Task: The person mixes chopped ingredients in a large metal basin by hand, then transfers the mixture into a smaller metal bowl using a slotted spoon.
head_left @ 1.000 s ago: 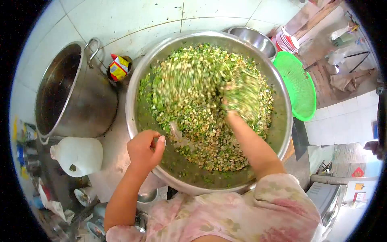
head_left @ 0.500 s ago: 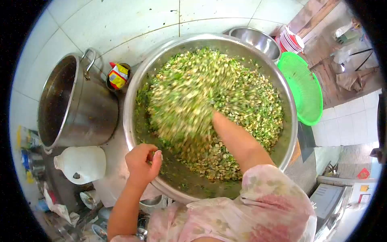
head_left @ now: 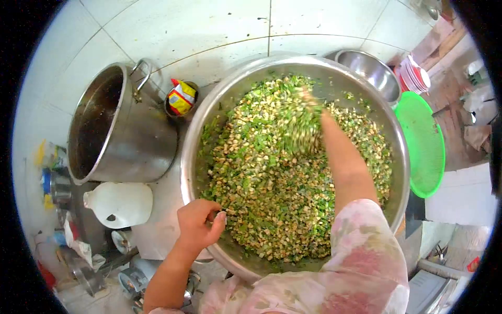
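Note:
A wide steel basin (head_left: 192, 157) holds a large heap of chopped green and pale pieces (head_left: 282, 204). My left hand (head_left: 201, 222) is curled at the basin's lower left rim, its thumb over the edge; it seems to grip the rim. My right hand (head_left: 314, 107) is in the upper part of the heap, mostly covered by chopped pieces and smeared by motion, so its fingers do not show. Pieces blur around and below it.
A deep steel pot (head_left: 138, 141) stands left, with a white plastic jug (head_left: 123, 204) below it. A small container with a red-yellow packet (head_left: 181, 99) sits between pot and basin. Beyond the basin are a steel bowl (head_left: 368, 73), stacked bowls (head_left: 414, 76) and a green strainer (head_left: 422, 146).
My right hand has moved up and to the right through the heap, and the pieces have shifted. The whole view has shifted a little. My left hand stays at the rim.

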`<state>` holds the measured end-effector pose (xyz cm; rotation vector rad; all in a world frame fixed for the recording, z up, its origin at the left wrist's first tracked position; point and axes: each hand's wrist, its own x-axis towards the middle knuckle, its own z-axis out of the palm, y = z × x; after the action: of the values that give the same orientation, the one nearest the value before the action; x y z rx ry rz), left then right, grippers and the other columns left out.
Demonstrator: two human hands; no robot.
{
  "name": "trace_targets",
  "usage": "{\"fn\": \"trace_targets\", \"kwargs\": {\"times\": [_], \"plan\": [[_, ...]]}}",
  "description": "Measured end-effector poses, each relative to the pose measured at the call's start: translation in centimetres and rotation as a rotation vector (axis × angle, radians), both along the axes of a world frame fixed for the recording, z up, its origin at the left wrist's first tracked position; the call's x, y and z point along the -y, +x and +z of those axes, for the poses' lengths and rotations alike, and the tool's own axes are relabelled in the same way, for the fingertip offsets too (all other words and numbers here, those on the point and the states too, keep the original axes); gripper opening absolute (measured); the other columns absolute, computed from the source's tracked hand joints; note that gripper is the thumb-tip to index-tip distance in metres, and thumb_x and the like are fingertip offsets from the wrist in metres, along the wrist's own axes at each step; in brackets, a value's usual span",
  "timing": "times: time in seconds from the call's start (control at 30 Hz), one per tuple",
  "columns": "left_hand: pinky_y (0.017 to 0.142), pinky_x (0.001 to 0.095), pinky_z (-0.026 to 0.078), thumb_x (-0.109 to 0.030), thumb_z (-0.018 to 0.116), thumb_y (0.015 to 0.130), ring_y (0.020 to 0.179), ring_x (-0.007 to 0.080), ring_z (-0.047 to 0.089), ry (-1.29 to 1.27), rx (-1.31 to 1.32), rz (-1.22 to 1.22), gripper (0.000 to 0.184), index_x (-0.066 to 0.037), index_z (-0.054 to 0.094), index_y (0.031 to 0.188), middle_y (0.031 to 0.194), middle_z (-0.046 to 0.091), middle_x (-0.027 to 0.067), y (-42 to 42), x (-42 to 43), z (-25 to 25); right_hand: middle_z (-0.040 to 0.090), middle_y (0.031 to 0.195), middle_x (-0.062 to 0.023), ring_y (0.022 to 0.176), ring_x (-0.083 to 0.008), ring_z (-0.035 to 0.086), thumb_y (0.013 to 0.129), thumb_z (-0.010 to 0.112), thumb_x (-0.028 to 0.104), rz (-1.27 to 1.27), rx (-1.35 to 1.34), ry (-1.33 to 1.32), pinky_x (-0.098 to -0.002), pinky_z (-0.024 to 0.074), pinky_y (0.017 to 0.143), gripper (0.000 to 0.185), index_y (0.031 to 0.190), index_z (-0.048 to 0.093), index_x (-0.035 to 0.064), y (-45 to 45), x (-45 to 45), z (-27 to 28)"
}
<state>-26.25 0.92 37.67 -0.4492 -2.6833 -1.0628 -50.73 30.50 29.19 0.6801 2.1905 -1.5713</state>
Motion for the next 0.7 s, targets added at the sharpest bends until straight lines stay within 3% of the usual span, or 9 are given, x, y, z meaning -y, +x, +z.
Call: {"fn": "trace_targets", "kwargs": {"times": [0.13,0.23,0.3,0.37,0.43,0.53,0.6,0.7], "plan": [[0.039,0.0268,0.035,-0.011,0.061,0.065,0.041,0.0172,0.045,-0.087,-0.031,0.005,0.008,-0.006,0.055,0.067,0.050,0.047,0.0048,0.0,-0.5,1.2,0.037,0.129,-0.0102,0.118,-0.0248,0.037,0.082,0.035,0.051,0.841,0.058,0.310,-0.0382,0.0294,0.098,0.055,0.124,0.041,0.0160,3.1,6.3,-6.6],[0.039,0.0273,0.035,-0.011,0.061,0.065,0.041,0.0173,0.045,0.008,-0.031,0.011,0.008,-0.006,0.055,0.067,0.050,0.046,0.0045,0.2,-0.5,1.3,0.038,0.129,-0.0100,0.117,-0.0242,0.037,0.082,0.036,0.048,1.399,0.028,0.464,-0.0377,0.0304,0.097,0.053,0.123,0.041,0.0155,8.6,5.6,-3.6],[0.039,0.0274,0.035,-0.012,0.061,0.065,0.041,0.0173,0.046,0.002,-0.025,0.015,0.008,-0.006,0.055,0.067,0.051,0.046,0.0042,0.3,-0.4,1.5,0.039,0.128,-0.0098,0.117,-0.0238,0.038,0.083,0.036,0.046,1.603,0.049,0.429,-0.0373,0.0311,0.097,0.051,0.123,0.042,0.0151,9.3,2.9,0.7],[0.039,0.0275,0.035,-0.013,0.061,0.066,0.042,0.0172,0.046,-0.018,-0.020,0.008,0.009,-0.007,0.054,0.067,0.051,0.047,0.0039,0.3,0.1,1.4,0.039,0.127,-0.0096,0.117,-0.0234,0.038,0.083,0.037,0.044,1.535,0.039,0.368,-0.0370,0.0317,0.096,0.050,0.122,0.042,0.0148,6.4,0.8,4.5],[0.039,0.0277,0.035,-0.013,0.060,0.066,0.042,0.0170,0.046,0.031,-0.035,0.004,0.009,-0.007,0.054,0.067,0.051,0.047,0.0039,0.1,0.2,0.8,0.040,0.127,-0.0094,0.116,-0.0231,0.039,0.083,0.038,0.042,1.177,-0.022,0.370,-0.0367,0.0324,0.096,0.048,0.122,0.043,0.0144,1.8,0.4,5.8],[0.039,0.0280,0.035,-0.014,0.061,0.066,0.043,0.0171,0.046,0.079,-0.043,0.010,0.010,-0.007,0.054,0.067,0.051,0.047,0.0039,0.3,0.6,-0.4,0.041,0.126,-0.0092,0.116,-0.0225,0.040,0.083,0.039,0.040,0.723,-0.062,0.260,-0.0361,0.0334,0.095,0.046,0.121,0.044,0.0139,-4.1,4.8,1.7],[0.039,0.0278,0.035,-0.015,0.061,0.066,0.043,0.0173,0.047,0.067,-0.078,0.005,0.010,-0.007,0.054,0.067,0.051,0.047,0.0040,0.1,0.7,-0.7,0.042,0.126,-0.0090,0.116,-0.0221,0.040,0.083,0.040,0.038,0.737,-0.029,0.264,-0.0358,0.0341,0.095,0.045,0.121,0.044,0.0136,-4.2,10.3,-1.5],[0.040,0.0284,0.036,-0.016,0.061,0.067,0.043,0.0182,0.047,0.041,-0.028,0.022,0.011,-0.007,0.054,0.068,0.052,0.048,0.0043,0.4,0.7,-0.6,0.043,0.125,-0.0087,0.115,-0.0215,0.041,0.083,0.041,0.035,1.093,-0.037,0.414,-0.0353,0.0350,0.094,0.043,0.120,0.045,0.0131,1.1,16.5,-4.2]]}}
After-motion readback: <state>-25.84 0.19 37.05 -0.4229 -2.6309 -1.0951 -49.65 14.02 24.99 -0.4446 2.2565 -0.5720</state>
